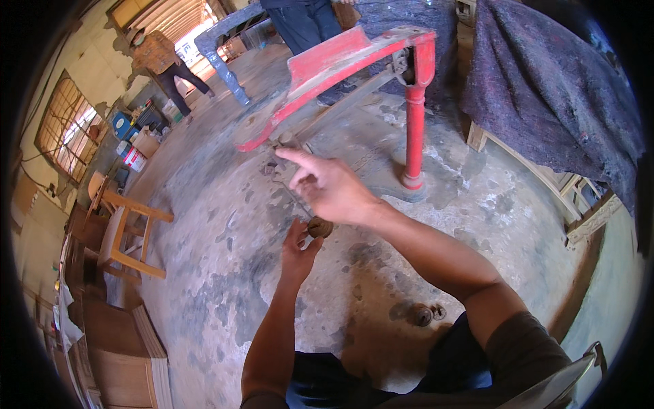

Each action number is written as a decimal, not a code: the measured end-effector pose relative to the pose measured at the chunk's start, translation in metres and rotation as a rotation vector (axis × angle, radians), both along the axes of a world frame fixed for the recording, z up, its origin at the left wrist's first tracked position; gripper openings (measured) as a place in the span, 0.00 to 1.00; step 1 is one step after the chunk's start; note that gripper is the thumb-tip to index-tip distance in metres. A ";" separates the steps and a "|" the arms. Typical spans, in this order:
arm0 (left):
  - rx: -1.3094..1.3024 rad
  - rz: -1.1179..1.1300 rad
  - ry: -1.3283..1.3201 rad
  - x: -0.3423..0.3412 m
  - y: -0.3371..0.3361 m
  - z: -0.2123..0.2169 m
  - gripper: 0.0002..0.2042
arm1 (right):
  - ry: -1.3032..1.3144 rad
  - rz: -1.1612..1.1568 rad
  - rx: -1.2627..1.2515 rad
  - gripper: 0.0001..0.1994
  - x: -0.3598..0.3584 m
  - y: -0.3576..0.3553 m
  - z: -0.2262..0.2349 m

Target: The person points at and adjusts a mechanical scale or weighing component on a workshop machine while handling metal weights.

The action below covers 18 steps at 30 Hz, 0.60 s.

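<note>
My left hand (300, 252) is closed on a small round brown piece (319, 228), thumb and fingers gripping its sides. It looks like a ribbed roll or disc; its exact kind is unclear. A thin dark strand or rod runs up from beside it along the floor. Above and to the right, my right hand (334, 189) has its index finger stretched out and the other fingers loosely bent; nothing shows in it. Its fingertip points to the low end of a red metal frame (347, 66), near small brown bits there. Whether the finger touches them is unclear.
Two small round dark pieces (424, 315) lie on the worn floor by my knee. A wooden chair (129, 235) and brown wooden furniture (122, 361) stand at left. Dark cloth (552, 95) drapes wooden framing at right. Two other people stand farther off, one (303, 27) just behind the red frame.
</note>
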State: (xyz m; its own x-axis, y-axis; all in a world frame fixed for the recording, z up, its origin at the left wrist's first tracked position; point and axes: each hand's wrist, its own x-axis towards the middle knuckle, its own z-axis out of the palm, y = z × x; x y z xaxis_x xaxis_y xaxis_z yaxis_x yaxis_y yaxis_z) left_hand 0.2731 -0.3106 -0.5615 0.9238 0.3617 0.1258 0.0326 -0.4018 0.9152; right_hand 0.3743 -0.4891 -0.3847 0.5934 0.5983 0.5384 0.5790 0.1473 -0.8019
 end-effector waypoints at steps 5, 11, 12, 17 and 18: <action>0.001 0.065 0.010 -0.008 0.004 0.004 0.38 | -0.160 -0.165 -0.238 0.34 -0.001 -0.009 0.005; 0.023 0.111 0.024 -0.017 0.010 0.007 0.38 | -0.403 -0.381 -0.201 0.37 0.008 -0.015 -0.002; 0.025 0.119 0.026 -0.018 0.010 0.008 0.38 | -0.420 -0.408 -0.199 0.38 0.012 -0.018 -0.004; 0.045 0.105 -0.022 -0.031 0.023 0.010 0.38 | -0.387 -0.572 -0.213 0.38 0.027 -0.032 0.001; 0.045 0.106 -0.029 -0.033 0.026 0.008 0.38 | -0.355 -0.590 -0.207 0.38 0.033 -0.034 0.001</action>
